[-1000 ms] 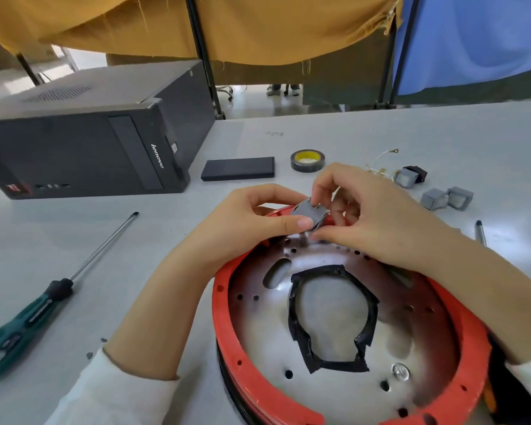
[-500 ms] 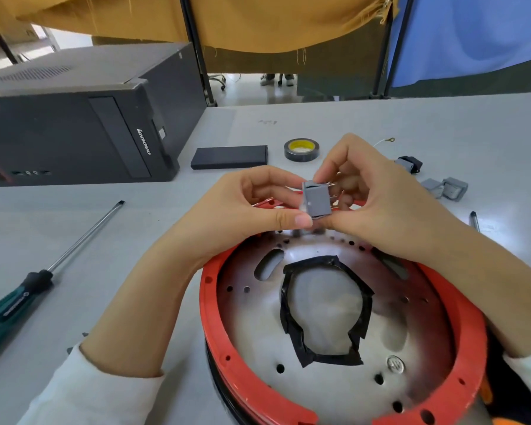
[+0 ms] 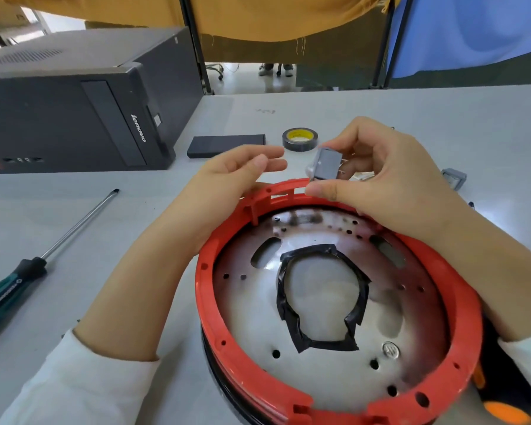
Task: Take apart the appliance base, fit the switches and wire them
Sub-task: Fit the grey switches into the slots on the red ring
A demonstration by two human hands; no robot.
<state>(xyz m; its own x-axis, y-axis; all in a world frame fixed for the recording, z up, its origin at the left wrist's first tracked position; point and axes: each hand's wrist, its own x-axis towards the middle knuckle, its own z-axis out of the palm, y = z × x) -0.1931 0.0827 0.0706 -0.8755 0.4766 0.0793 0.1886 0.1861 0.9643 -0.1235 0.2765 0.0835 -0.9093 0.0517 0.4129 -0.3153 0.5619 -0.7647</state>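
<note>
My right hand (image 3: 393,179) pinches a grey rocker switch (image 3: 327,164) between thumb and fingers, holding it just above the red rim (image 3: 215,317) of the appliance base at its 12 o'clock edge, where a notch in the rim shows. Thin metal prongs stick out of the switch's far side, though blur keeps me from counting them. My left hand (image 3: 227,185) is released, fingers straight and holding nothing, its heel resting against the rim at about 11 o'clock, fingertips just beside the switch but apart from it. Inside the rim lies the metal plate (image 3: 319,372), dotted with holes, with a ring of black tape (image 3: 288,308) round its central opening. On the bench (image 3: 411,111), a green-handled screwdriver (image 3: 28,271) lies at 9 o'clock of the base, a black computer tower (image 3: 74,111) at 10 o'clock, a flat black panel (image 3: 226,145) and a roll of black tape with a yellow core (image 3: 299,138) near 12 o'clock, and what looks like another grey switch (image 3: 454,177) at 2 o'clock.
</note>
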